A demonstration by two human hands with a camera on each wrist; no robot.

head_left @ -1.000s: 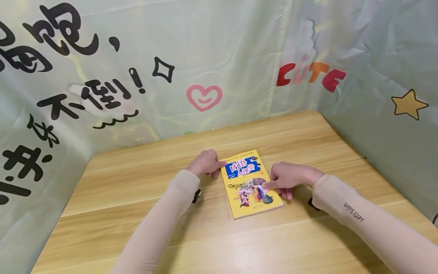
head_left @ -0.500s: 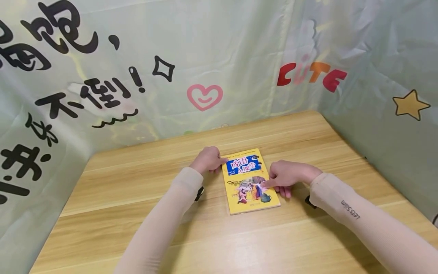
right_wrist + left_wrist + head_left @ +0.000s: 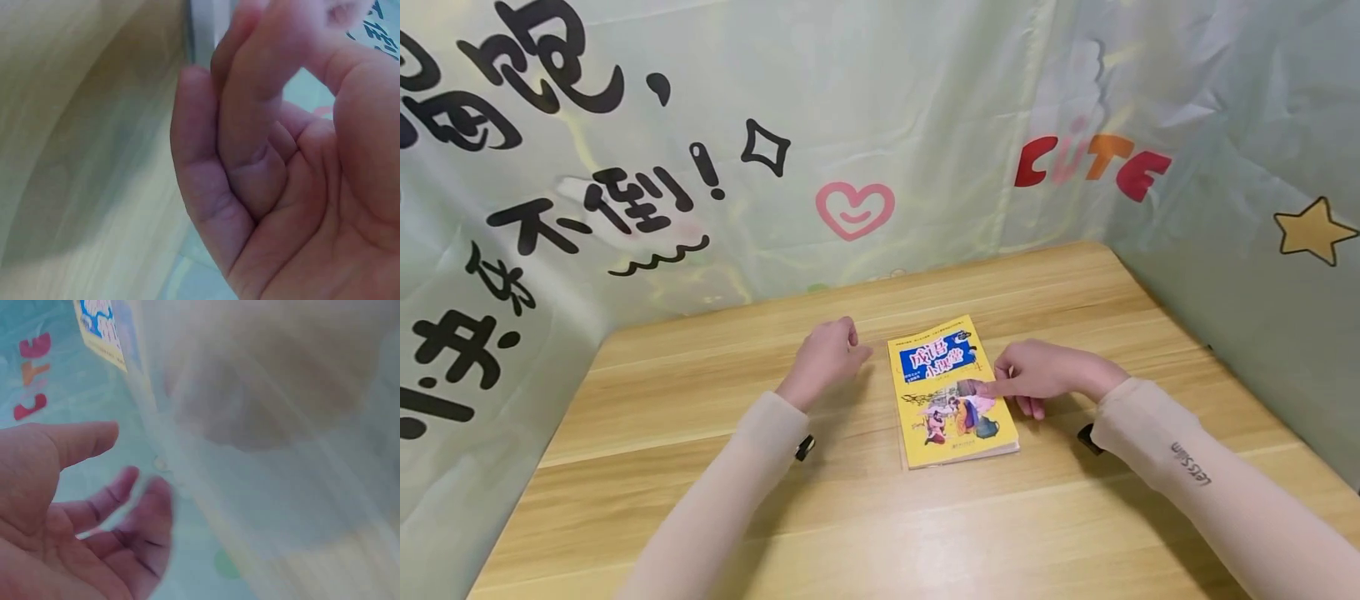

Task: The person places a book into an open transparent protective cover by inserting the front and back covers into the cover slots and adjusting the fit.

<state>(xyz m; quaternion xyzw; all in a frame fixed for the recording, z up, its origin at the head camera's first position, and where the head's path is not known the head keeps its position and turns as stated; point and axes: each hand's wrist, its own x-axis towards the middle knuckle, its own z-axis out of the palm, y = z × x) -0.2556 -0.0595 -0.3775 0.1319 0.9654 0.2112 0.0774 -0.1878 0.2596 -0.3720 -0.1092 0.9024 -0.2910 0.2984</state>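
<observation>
A yellow paperback book (image 3: 955, 408) with a blue title panel and a cartoon picture lies on the wooden table, turned slightly. My right hand (image 3: 1052, 368) holds it by the right edge, thumb on the cover and the other fingers bent at the side. Pale page edges show wider toward the lower right corner. In the right wrist view the curled fingers (image 3: 250, 125) sit close against the book's edge (image 3: 209, 25). My left hand (image 3: 827, 358) is apart from the book, off its upper left edge, with nothing in it. The left wrist view shows its fingers loosely bent and a corner of the book (image 3: 103, 334).
Around the book spreads the light wood table (image 3: 700, 467). Pale green printed cloth (image 3: 925, 117) hangs along its back and sides, with black lettering, a pink heart (image 3: 854, 211) and a yellow star (image 3: 1315, 232). Both forearms wear beige sleeves (image 3: 730, 492) and dark wrist devices.
My left hand has let go of the book's left edge and moved away to the left. The right hand stays at the right edge, its thumb still on the cover.
</observation>
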